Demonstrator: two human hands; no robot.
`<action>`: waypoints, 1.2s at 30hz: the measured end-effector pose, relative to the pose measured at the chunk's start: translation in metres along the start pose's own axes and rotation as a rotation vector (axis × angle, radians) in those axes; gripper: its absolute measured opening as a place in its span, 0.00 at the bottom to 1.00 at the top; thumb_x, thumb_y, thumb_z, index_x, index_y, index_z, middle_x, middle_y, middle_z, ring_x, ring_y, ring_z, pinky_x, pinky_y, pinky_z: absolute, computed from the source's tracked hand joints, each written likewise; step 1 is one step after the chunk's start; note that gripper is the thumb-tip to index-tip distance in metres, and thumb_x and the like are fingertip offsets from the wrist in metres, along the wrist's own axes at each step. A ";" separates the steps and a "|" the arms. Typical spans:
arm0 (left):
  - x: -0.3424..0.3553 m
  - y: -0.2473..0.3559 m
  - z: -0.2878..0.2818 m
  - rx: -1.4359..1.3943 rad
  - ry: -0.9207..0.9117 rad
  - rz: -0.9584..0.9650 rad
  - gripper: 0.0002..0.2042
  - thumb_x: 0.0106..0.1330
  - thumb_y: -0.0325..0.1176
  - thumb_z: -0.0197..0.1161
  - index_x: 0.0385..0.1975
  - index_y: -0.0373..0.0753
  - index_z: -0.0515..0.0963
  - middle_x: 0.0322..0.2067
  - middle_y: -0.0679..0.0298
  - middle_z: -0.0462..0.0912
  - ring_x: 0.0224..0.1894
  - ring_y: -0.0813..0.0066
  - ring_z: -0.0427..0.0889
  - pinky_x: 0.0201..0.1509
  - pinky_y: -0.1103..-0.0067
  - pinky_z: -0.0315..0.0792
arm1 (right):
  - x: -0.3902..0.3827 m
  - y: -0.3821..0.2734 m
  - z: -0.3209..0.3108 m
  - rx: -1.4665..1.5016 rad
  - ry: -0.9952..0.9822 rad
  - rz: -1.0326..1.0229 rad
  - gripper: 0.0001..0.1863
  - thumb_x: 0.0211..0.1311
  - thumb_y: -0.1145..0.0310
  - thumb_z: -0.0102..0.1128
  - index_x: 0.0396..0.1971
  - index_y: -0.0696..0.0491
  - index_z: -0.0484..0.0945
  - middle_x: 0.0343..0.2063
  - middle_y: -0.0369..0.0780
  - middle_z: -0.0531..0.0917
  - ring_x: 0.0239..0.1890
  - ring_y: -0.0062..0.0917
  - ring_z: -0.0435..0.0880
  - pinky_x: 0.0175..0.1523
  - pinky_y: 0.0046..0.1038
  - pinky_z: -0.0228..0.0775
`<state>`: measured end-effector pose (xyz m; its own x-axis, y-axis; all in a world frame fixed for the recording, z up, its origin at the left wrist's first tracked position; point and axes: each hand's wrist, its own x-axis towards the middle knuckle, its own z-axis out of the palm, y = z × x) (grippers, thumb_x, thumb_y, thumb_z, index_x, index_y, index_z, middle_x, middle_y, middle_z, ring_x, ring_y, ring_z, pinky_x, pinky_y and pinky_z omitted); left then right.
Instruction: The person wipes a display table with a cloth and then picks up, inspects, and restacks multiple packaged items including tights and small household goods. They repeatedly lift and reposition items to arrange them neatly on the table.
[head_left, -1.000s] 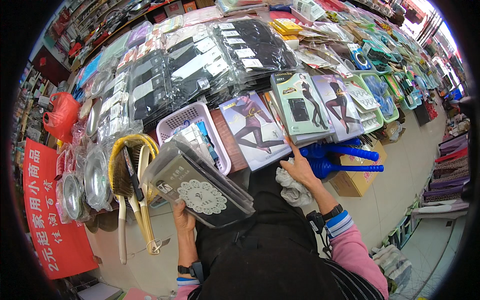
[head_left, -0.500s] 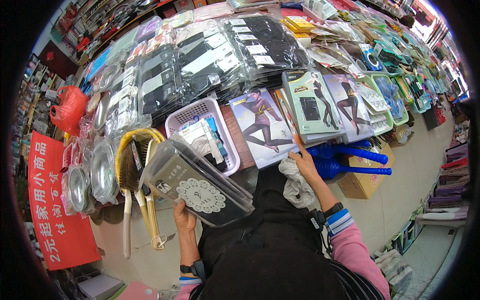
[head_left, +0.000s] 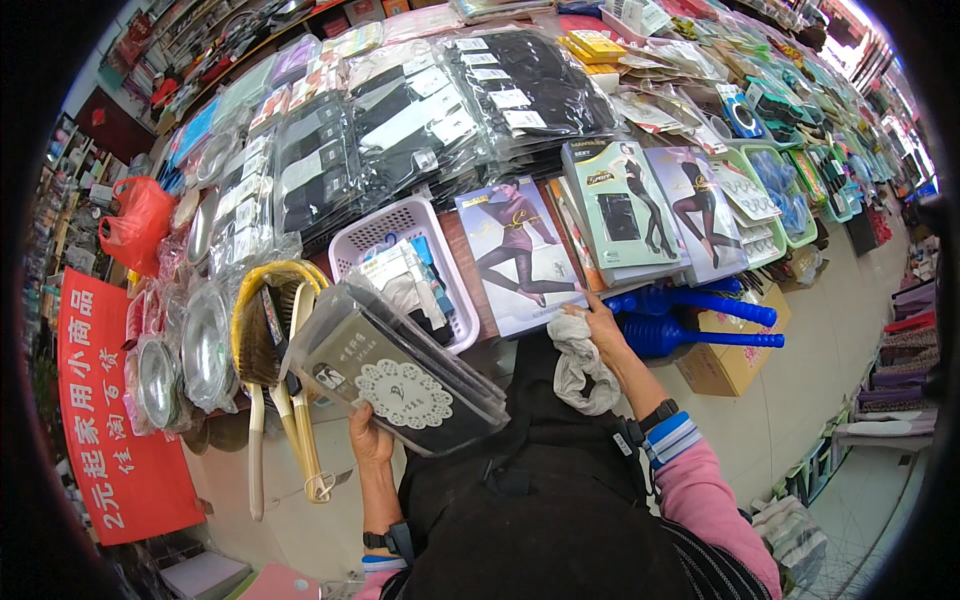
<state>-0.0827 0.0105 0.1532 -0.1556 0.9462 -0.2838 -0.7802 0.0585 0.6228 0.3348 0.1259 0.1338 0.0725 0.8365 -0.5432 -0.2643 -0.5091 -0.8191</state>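
Left hand (head_left: 370,440): clamped under a stack of flat packets (head_left: 400,370), just below the pink basket (head_left: 400,235)
Right hand (head_left: 600,325): gripping a grey cloth (head_left: 583,370); fingertips on a tights pack (head_left: 522,255) right of that basket

Bright, even daylight, strongest at the upper right; glare on clear plastic packets (head_left: 400,120); fisheye edges bend and darken.

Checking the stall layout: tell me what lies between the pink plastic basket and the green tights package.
In the head view, a flat tights package showing a figure in dark leggings lies between pink plastic basket and green tights package.
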 end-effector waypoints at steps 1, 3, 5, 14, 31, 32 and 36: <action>0.000 -0.001 0.000 0.004 -0.002 0.001 0.27 0.56 0.26 0.67 0.58 0.38 0.70 0.52 0.62 0.78 0.56 0.64 0.76 0.65 0.65 0.68 | 0.000 -0.001 0.000 -0.011 -0.010 -0.021 0.36 0.54 0.70 0.69 0.64 0.53 0.66 0.51 0.43 0.79 0.47 0.24 0.79 0.50 0.25 0.72; 0.000 -0.001 0.001 0.005 -0.011 0.000 0.27 0.56 0.26 0.67 0.58 0.38 0.70 0.52 0.61 0.78 0.56 0.64 0.76 0.64 0.65 0.68 | 0.002 -0.004 0.000 -0.042 -0.017 -0.017 0.35 0.55 0.70 0.68 0.64 0.54 0.66 0.52 0.43 0.79 0.48 0.24 0.79 0.51 0.25 0.71; 0.001 -0.001 0.004 -0.001 -0.026 -0.005 0.27 0.57 0.26 0.66 0.58 0.37 0.69 0.52 0.61 0.78 0.56 0.63 0.76 0.64 0.65 0.68 | 0.003 -0.006 0.001 -0.089 -0.020 -0.031 0.35 0.55 0.70 0.68 0.64 0.55 0.66 0.52 0.44 0.78 0.49 0.24 0.78 0.52 0.25 0.70; 0.000 -0.002 0.020 0.014 -0.061 -0.006 0.26 0.58 0.25 0.65 0.58 0.34 0.68 0.52 0.58 0.78 0.55 0.61 0.77 0.63 0.65 0.69 | 0.007 -0.006 0.020 -0.112 -0.110 -0.041 0.30 0.59 0.75 0.63 0.63 0.57 0.67 0.49 0.42 0.81 0.45 0.24 0.80 0.49 0.24 0.72; 0.032 -0.006 0.087 0.235 0.030 -0.152 0.21 0.60 0.24 0.62 0.53 0.31 0.70 0.46 0.57 0.81 0.47 0.67 0.81 0.54 0.71 0.76 | -0.050 -0.016 0.002 -0.372 0.005 -0.196 0.35 0.60 0.64 0.63 0.65 0.60 0.63 0.55 0.48 0.76 0.52 0.27 0.77 0.55 0.25 0.68; 0.038 -0.008 0.094 0.247 0.017 -0.175 0.20 0.60 0.25 0.62 0.53 0.31 0.71 0.46 0.57 0.81 0.47 0.67 0.81 0.54 0.71 0.76 | -0.061 -0.020 -0.002 -0.330 -0.063 -0.159 0.34 0.61 0.64 0.62 0.65 0.60 0.63 0.52 0.48 0.78 0.50 0.26 0.78 0.53 0.25 0.70; 0.064 -0.024 0.126 0.302 0.026 -0.285 0.21 0.62 0.25 0.62 0.56 0.32 0.70 0.48 0.57 0.80 0.49 0.67 0.80 0.55 0.71 0.74 | -0.093 -0.035 -0.018 -0.140 -0.456 0.019 0.33 0.64 0.58 0.57 0.66 0.57 0.62 0.38 0.45 0.84 0.39 0.20 0.80 0.45 0.23 0.71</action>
<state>0.0029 0.1100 0.2118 0.0228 0.8707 -0.4914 -0.5822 0.4111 0.7014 0.3541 0.0622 0.2099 -0.3688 0.8145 -0.4480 -0.1271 -0.5216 -0.8437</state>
